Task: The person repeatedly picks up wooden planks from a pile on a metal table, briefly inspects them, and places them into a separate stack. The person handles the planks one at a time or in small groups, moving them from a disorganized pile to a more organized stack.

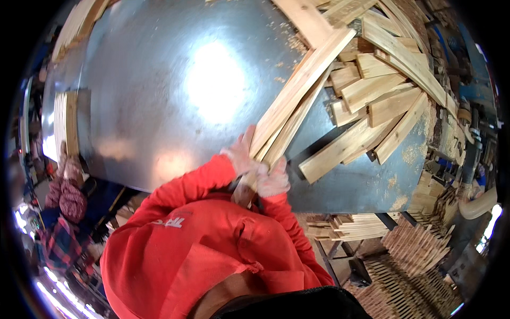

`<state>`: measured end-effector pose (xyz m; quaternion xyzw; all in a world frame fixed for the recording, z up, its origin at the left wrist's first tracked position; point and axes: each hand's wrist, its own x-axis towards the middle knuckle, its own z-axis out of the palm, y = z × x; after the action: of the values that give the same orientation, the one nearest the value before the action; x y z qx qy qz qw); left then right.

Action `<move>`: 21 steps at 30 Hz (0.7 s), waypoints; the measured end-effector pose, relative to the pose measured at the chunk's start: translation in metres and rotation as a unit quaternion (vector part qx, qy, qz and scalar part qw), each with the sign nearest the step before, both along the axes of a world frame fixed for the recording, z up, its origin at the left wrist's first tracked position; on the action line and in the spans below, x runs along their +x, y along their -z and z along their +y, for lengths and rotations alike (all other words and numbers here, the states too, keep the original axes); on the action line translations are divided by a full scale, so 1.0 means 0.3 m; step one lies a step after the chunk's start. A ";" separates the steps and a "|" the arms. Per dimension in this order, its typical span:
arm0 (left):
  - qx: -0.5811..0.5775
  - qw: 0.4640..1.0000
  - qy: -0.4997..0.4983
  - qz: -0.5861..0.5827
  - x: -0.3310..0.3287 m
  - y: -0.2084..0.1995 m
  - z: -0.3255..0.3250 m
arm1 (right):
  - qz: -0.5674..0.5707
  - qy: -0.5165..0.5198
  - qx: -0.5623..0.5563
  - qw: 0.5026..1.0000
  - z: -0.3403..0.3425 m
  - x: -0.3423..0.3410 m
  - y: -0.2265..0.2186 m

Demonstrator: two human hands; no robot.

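Long boards handled at the near edge of a metal counter

A broad, shiny metal counter (133, 101) is seen from above, its straight edges bent by the lens. The widest open stretch is found to the left of the boards, where a bright glare is reflected. The near edge is partly covered by the person's red top (212, 234). To the right, much of the surface is covered by a loose pile of short boards (382, 103), one reaching toward the near edge. Beyond the near right corner, slatted stacks of wood (417, 242) are seen below the counter.

Two long boards (300, 98) are slanted from the person toward the pile, their far ends overlapping it in view. Only a narrow wedge of metal is left between them and the pile. At the left edge, a stack of strips (66, 125) is neared by another person's hand (70, 167).

The boards' near ends are flanked by both hands: the left edge is touched by the left hand (240, 153), the right side by the right hand (274, 179). Whether either hand's fingers are closed cannot be told. Sawdust (399, 202) is scattered along the right side.
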<state>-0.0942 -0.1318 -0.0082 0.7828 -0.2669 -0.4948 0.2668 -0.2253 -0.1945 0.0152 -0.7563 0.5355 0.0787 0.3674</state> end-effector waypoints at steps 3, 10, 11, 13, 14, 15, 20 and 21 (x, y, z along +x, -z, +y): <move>-0.076 0.994 -0.018 0.080 0.042 0.042 0.000 | -0.139 0.033 0.020 0.990 0.010 -0.037 0.024; -0.224 0.596 -0.132 0.760 0.051 -0.045 0.359 | -0.520 0.328 0.104 0.782 -0.025 -0.115 -0.009; -0.250 0.590 -0.112 0.759 0.049 -0.079 0.401 | -0.515 0.279 0.077 0.807 -0.053 -0.120 -0.015; -0.279 0.574 -0.142 0.757 0.048 -0.101 0.502 | -0.505 0.174 0.028 0.845 -0.102 -0.093 -0.020; -0.293 0.571 -0.167 0.749 0.060 -0.145 0.539 | -0.516 0.184 0.049 0.835 -0.082 -0.056 -0.015; -0.308 0.578 -0.181 0.733 0.080 -0.157 0.556 | -0.529 0.192 0.069 0.823 -0.065 -0.001 -0.023; -0.271 0.852 -0.224 0.388 0.237 -0.009 0.710 | -0.500 0.095 0.141 0.849 0.107 0.342 0.105; -0.214 0.919 -0.192 0.269 0.274 -0.005 0.724 | -0.400 0.029 0.131 0.907 0.178 0.414 0.118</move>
<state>-0.0120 0.0854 -0.0067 0.5805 -0.1292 -0.5569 0.5798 -0.1010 -0.1411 -0.0201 -0.6535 0.3499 -0.1717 0.6489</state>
